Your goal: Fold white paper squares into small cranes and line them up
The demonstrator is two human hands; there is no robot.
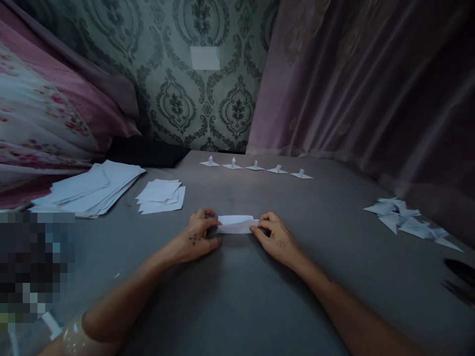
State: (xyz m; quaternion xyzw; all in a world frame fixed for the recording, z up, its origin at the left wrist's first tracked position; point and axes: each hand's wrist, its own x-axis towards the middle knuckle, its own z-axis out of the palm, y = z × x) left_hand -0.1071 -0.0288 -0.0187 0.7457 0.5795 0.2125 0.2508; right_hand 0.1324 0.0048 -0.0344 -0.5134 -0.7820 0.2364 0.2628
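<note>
A small white sheet of paper [236,225], folded over into a narrow strip, lies on the grey surface in front of me. My left hand [200,233] is at its left end, thumb and fingers curled around the edge. On the right end, my right hand [273,234] pinches the paper between thumb and fingers. Left of my hands is a small pile of white paper squares [161,197]. Farther back, several folded paper figures [255,166] stand in a row.
A larger stack of white sheets [100,188] lies at the left, near a dark folded cloth [144,151]. More folded paper pieces [411,220] are heaped at the right. A black object [462,269] sits at the right edge. Curtains [334,89] hang behind the surface.
</note>
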